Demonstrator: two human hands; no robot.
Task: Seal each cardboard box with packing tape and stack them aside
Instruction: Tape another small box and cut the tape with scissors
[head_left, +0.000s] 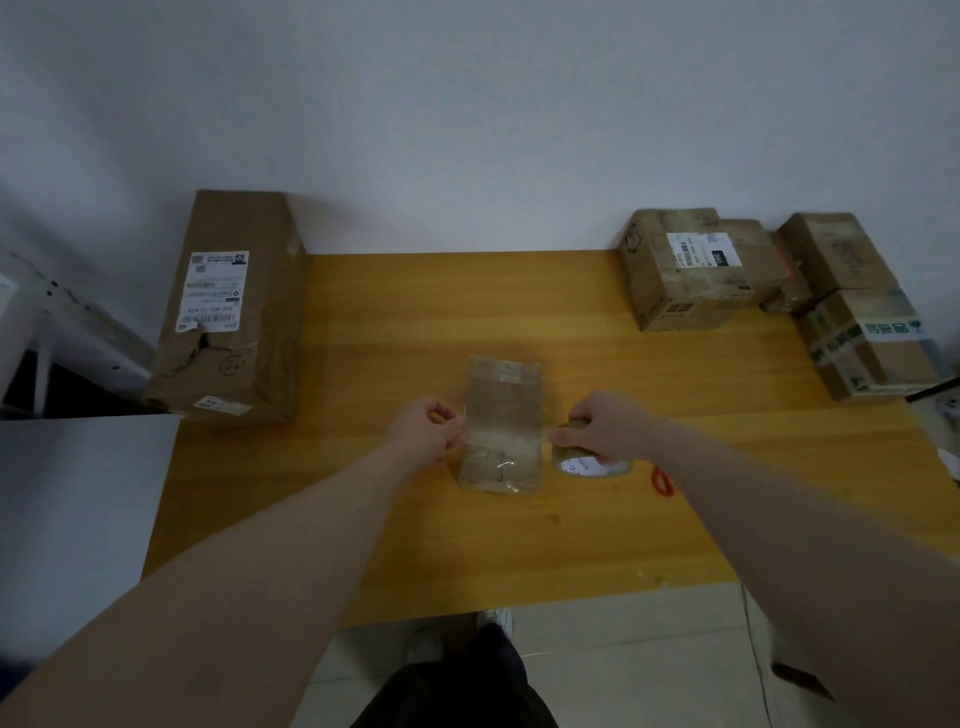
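While both arms are reaching out over the table (519, 545), the left hand (423, 434) is pinching the free end of a clear tape strip (501, 421) between thumb and curled fingers, and the right hand (605, 428) is gripping the tape roll (582, 462) from above, its fingers wrapped over the roll's rim. Between the two sets of fingers a small box (501, 423) is lying flat on the wood, and the strip is stretching across its top from the left fingertips to the roll, just beside the box's right edge. Whether the strip is already touching the cardboard cannot be told. Just right of the right hand's fingers, a red object (663, 480) is lying on the table, too blurred to identify. Well beyond the left fingers, a tall box (234, 312) with a white label is lying against the wall at the table's far left corner. Far beyond the right fingers, a cluster of boxes (769, 280) is sitting at the far right corner, some resting against one another, one bearing green-printed tape.
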